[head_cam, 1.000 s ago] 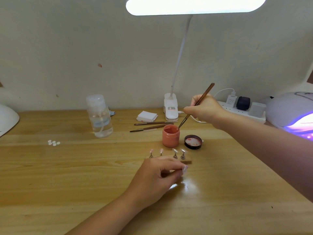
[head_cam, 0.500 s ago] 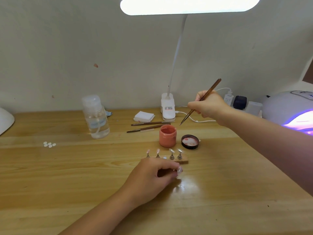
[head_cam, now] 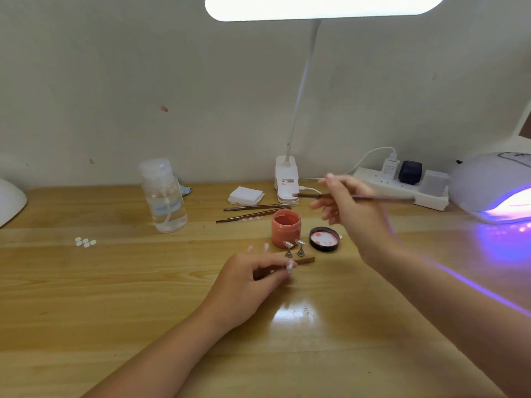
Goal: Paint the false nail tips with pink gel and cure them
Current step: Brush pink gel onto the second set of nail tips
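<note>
Here, right grip (head_cam: 349, 209) pinching brush (head_cam: 382, 198); left grip (head_cam: 253, 278) pinching nail stand (head_cam: 306, 260).

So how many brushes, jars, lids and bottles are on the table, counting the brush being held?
Thin brown-handled brushes: 3, one held in the right hand, at, and two lying flat at and
Open round pink gel jars: 1
Round black lids: 1
Clear plastic pump bottles: 1
Total: 6

Bright lamp (head_cam: 324, 7) glare, blurred right hand (head_cam: 353, 208)
</note>
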Motion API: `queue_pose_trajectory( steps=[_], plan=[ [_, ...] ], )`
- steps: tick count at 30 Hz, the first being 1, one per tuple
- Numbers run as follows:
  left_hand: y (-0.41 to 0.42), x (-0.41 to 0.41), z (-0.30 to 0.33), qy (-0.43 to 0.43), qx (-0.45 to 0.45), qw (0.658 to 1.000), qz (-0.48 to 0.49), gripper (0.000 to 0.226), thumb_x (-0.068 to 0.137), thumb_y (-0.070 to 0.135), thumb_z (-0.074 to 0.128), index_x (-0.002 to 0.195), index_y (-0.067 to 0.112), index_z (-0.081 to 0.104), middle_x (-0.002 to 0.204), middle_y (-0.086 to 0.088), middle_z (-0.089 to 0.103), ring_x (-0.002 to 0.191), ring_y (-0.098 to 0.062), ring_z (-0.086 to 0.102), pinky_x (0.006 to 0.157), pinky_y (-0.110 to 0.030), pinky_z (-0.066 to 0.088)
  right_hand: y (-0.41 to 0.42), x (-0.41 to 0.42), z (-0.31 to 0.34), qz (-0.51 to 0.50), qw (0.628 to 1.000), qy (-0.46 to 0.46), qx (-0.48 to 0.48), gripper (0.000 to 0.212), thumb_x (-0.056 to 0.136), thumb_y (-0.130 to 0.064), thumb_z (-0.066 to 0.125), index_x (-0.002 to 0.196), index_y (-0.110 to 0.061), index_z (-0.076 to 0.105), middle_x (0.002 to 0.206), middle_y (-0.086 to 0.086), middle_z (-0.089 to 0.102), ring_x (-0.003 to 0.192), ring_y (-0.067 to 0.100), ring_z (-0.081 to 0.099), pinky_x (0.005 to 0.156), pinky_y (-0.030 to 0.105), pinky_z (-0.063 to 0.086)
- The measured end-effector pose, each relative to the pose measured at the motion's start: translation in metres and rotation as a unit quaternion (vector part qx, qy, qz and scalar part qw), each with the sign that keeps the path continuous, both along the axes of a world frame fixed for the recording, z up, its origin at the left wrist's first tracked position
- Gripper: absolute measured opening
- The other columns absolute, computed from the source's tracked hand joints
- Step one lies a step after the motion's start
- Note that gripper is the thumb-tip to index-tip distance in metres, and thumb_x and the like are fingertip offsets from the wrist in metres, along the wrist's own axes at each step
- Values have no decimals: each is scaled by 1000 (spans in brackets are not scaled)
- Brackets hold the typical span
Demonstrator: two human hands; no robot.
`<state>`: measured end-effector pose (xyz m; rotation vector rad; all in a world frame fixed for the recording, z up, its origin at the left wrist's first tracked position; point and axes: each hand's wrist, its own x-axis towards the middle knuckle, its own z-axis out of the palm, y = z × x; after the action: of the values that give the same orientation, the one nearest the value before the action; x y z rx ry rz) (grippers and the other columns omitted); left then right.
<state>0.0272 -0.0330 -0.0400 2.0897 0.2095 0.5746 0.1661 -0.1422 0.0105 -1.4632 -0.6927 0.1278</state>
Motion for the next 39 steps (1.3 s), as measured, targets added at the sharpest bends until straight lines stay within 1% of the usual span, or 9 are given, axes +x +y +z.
queue_pose_trajectory(
  steps=[2, 5, 7, 8, 11, 16, 21, 27, 39],
  plan=[
    [0, 0, 1, -22, -25, 999, 11, 27, 79, 9, 67, 82, 36, 70, 80, 28, 68, 92, 3, 63, 105, -32, 35, -5, -17, -20, 1, 998, -56, 21, 19, 94, -20, 50, 84, -24, 65, 69, -2, 69, 57, 3, 57, 53, 16, 47],
    [0, 0, -2, -34, -50, 998, 26, 29, 78, 5, 68, 79, 34, 70, 74, 19, 71, 79, -1, 65, 89, -23, 44, -8, -36, -42, -33, 988, -145, 31, 16, 87, -17, 61, 77, -28, 65, 69, -10, 67, 63, 2, 60, 58, 14, 46],
    [2, 1, -3, -31, -61, 997, 36, 29, 78, 3, 68, 78, 32, 71, 73, 14, 71, 77, -4, 66, 80, -21, 49, -9, -41, -47, -30, 983, -177, 46, 14, 83, -24, 66, 70, -25, 64, 67, -9, 65, 58, 5, 58, 54, 15, 43],
    [3, 1, -4, -29, -69, 996, 40, 29, 78, 2, 68, 76, 31, 71, 73, 12, 72, 78, -8, 67, 78, -22, 51, -10, -42, -49, -27, 980, -188, 50, 21, 83, -30, 62, 65, -20, 62, 64, -4, 64, 56, 8, 55, 52, 18, 42],
    [5, 0, -4, -29, -78, 995, 51, 31, 77, 2, 69, 72, 32, 72, 75, 8, 72, 79, -13, 67, 77, -22, 50, -11, -41, -53, -21, 981, -182, 62, 40, 85, -38, 47, 54, -14, 57, 60, 6, 58, 54, 13, 53, 53, 23, 41],
    [5, 1, -4, -21, -93, 994, 48, 37, 77, 1, 68, 70, 37, 70, 70, 9, 72, 71, -3, 67, 71, -11, 49, -8, -39, -59, 8, 977, -196, 84, 41, 89, -29, 42, 56, -11, 58, 49, 0, 52, 50, 2, 48, 52, 13, 36],
    [2, 2, -4, -12, -93, 995, 38, 34, 78, -1, 67, 69, 32, 70, 64, 11, 70, 64, 2, 64, 66, -7, 47, -7, -40, -60, 15, 964, -252, 78, 37, 90, -22, 42, 59, -12, 60, 52, -4, 53, 50, 0, 48, 54, 11, 37],
    [2, 2, -4, -13, -94, 995, 37, 32, 78, 1, 68, 70, 32, 70, 66, 8, 71, 66, 0, 66, 70, -8, 47, -6, -40, -60, -6, 957, -283, 68, 40, 90, -19, 42, 57, -5, 61, 50, 5, 56, 50, 13, 53, 50, 25, 43],
    [2, 2, -4, -8, -81, 996, 37, 32, 79, 1, 67, 73, 32, 70, 63, 14, 70, 64, 1, 66, 66, -7, 46, -5, -39, -61, -5, 956, -287, 57, 41, 90, -19, 43, 57, -4, 61, 50, 5, 55, 49, 14, 53, 49, 31, 42]
  ],
)
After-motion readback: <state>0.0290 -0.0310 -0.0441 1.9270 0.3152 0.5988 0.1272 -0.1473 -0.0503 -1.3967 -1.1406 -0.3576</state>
